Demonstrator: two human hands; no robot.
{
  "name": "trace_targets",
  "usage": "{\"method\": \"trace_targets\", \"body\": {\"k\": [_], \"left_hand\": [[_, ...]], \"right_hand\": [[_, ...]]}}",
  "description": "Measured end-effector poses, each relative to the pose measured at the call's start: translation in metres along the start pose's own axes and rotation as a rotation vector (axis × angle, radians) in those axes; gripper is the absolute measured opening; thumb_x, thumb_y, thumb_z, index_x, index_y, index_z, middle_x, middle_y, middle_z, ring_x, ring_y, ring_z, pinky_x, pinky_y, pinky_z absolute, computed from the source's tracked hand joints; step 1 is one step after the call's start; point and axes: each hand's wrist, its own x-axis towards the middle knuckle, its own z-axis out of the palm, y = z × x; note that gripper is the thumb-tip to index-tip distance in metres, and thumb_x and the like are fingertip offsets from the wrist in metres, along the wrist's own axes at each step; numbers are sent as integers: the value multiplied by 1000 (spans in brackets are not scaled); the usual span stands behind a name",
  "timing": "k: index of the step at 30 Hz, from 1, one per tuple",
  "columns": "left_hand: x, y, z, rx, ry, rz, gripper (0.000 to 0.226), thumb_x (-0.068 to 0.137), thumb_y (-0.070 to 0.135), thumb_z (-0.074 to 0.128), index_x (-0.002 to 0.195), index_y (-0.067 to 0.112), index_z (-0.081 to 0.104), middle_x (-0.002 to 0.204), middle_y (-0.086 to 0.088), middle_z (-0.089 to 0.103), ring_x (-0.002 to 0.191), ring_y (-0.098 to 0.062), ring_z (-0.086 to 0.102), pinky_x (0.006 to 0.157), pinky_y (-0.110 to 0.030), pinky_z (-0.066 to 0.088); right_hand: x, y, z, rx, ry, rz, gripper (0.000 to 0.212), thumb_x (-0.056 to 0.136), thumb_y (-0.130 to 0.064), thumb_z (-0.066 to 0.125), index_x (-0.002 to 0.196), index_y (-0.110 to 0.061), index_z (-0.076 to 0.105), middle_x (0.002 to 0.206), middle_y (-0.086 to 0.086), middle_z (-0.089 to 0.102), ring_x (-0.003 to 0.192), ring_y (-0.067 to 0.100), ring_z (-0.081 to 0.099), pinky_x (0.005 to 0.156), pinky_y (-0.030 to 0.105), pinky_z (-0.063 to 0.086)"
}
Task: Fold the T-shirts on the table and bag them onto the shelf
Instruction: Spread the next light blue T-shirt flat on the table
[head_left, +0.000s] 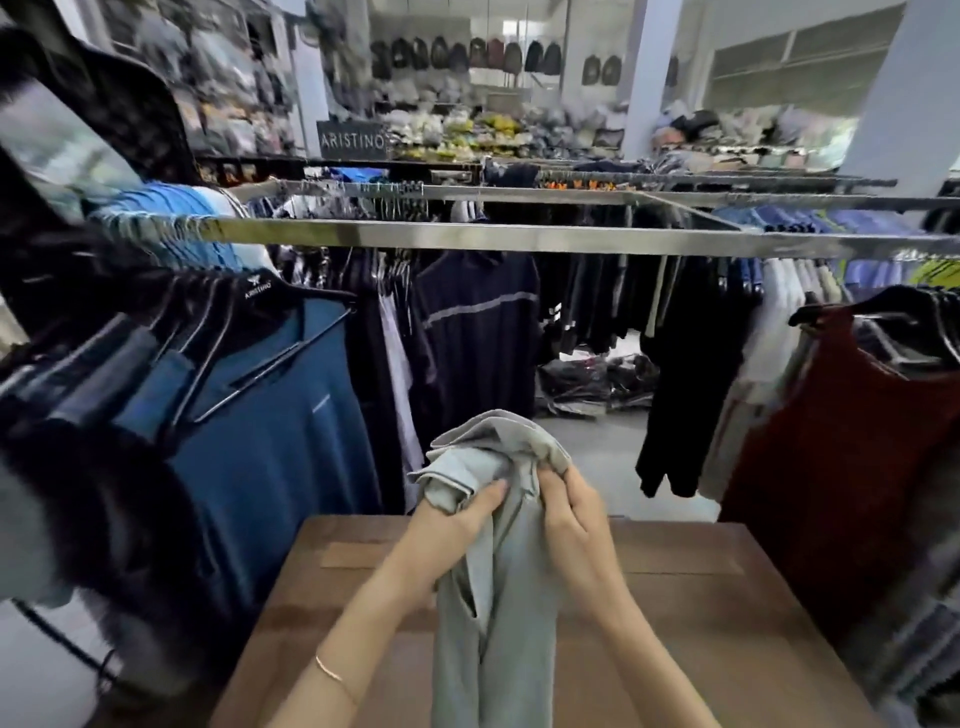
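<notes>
In the head view, a person holds a light grey T-shirt (493, 545) bunched up above a brown wooden bench (701, 613), its lower part hanging down toward the camera. The left hand (457, 512) grips a folded edge of the cloth with curled fingers, and the right hand (571, 512) pinches the fabric just beside it. Behind the bench, a metal rail (519, 241) carries hanging clothes, with a blue shirt (270, 431) at left and a dark red top (841, 441) at right.

Both hands (457, 512) raised, fingers (571, 483) curled, gripping.
</notes>
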Motion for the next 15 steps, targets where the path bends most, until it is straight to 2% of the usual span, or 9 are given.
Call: {"method": "trace_targets", "body": {"k": [2, 4, 6, 8, 10, 11, 12, 13, 15], "left_hand": [[3, -6, -11, -10, 40, -13, 17, 92, 13, 60, 97, 29, 64, 90, 18, 72, 89, 5, 65, 72, -8, 49], [5, -8, -19, -51, 80, -52, 15, 91, 14, 61, 100, 25, 67, 99, 9, 73, 95, -4, 66, 77, -12, 51], [8, -11, -26, -194, 162, -142, 16, 88, 23, 65, 103, 20, 68, 100, 1, 73, 95, -14, 67, 78, -21, 52], [7, -8, -33, -329, 222, -272, 22, 85, 35, 65, 95, 16, 69, 85, -3, 72, 79, -15, 67, 64, -26, 50], [8, -5, -40, -434, 186, -302, 34, 89, 41, 58, 73, 14, 73, 63, -3, 68, 57, -14, 66, 51, -24, 50], [9, -4, -43, -476, 161, -294, 42, 91, 41, 55, 64, 15, 75, 61, -4, 68, 53, -14, 66, 52, -26, 51], [11, -3, -45, -518, 144, -276, 45, 91, 42, 53, 62, 17, 77, 65, -6, 70, 55, -16, 68, 58, -30, 51], [13, -4, -48, -546, 136, -251, 43, 91, 43, 53, 66, 18, 78, 71, -7, 72, 60, -18, 70, 63, -34, 50], [18, -8, -54, -590, 142, -211, 39, 90, 42, 55, 71, 17, 79, 77, -9, 73, 65, -21, 70, 67, -37, 49]], "right_hand": [[0, 4, 5, -1, -10, 36, 29, 103, -18, 38, 95, -20, 66, 92, 5, 71, 93, 25, 63, 87, 45, 49], [5, 9, 1, 6, 8, 121, 32, 103, -21, 37, 93, -13, 66, 92, 10, 70, 94, 28, 63, 85, 44, 48], [12, 14, -10, 72, 98, 303, 35, 101, -29, 40, 92, -10, 67, 95, 12, 70, 99, 30, 64, 82, 40, 49], [18, 17, -27, 296, 179, 528, 41, 94, -47, 51, 96, -11, 69, 98, 14, 72, 99, 31, 66, 90, 41, 50], [22, 18, -47, 529, 161, 655, 71, 72, -68, 66, 110, -8, 69, 107, 18, 70, 104, 33, 66, 98, 48, 48], [22, 18, -56, 577, 97, 667, 82, 64, -72, 71, 114, -7, 68, 110, 19, 69, 107, 34, 65, 100, 50, 46], [23, 17, -64, 581, 41, 656, 80, 62, -67, 75, 113, -5, 69, 110, 19, 69, 105, 33, 66, 100, 50, 46], [24, 14, -71, 567, 3, 639, 68, 64, -55, 80, 108, -4, 70, 104, 19, 71, 97, 31, 68, 95, 47, 49], [28, 9, -85, 485, 41, 564, 36, 70, -26, 78, 94, -2, 68, 84, 17, 71, 72, 27, 70, 73, 38, 55]]}}
